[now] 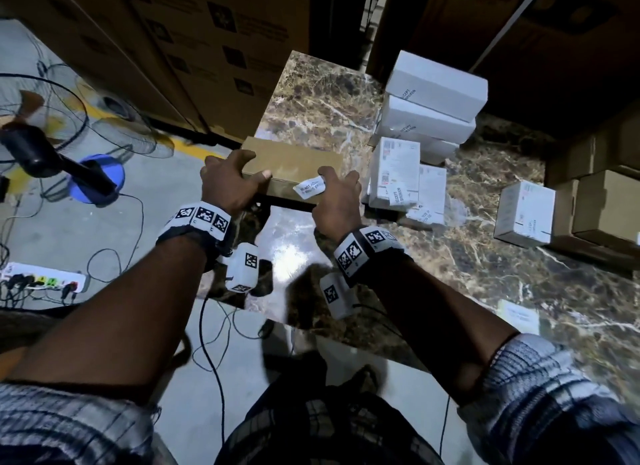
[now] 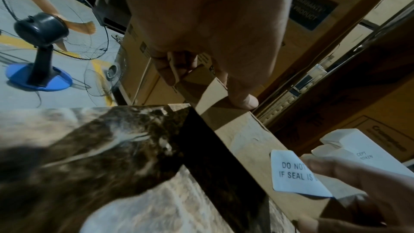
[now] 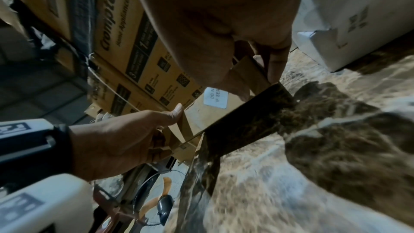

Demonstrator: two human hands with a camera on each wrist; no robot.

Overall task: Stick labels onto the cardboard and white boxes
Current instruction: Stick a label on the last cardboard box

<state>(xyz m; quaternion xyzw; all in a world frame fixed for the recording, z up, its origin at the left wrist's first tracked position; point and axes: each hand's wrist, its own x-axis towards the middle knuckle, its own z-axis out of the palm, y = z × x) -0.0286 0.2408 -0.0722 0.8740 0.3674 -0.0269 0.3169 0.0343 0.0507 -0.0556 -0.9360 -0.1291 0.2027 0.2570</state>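
1. Step in hand: label going onto the near side face of the flat cardboard box (image 1: 291,159), which lies on the marble table (image 1: 450,291) at its left edge, near the far-left corner
2. Left hand (image 1: 228,184) grips the box's left end, fingers curled over the top, thumb on the near face; it steadies the box
3. Right hand (image 1: 337,201) holds the box's right end, thumb tip on the white seal label (image 1: 310,186); other fingers curl over the top edge
4. Label: printed "DO NOT… IF SEAL IS…", left part looks flat on the cardboard, right end under the thumb; in the left wrist view a lower corner seems lifted, so likely not fully stuck
5. Next move calls for: rubbing the thumb across the label to press the edges down while the left hand keeps the box from sliding, then release
6. White boxes (image 1: 433,94) stacked toward the table's far edge, more standing white boxes (image 1: 398,170) just right of the cardboard box, several already labelled; one single white box (image 1: 524,213) by the right edge next to plain cartons (image 1: 606,205)
7. Off the table on the left floor: pedestal fan (image 1: 45,146) and power strip (image 1: 45,279)
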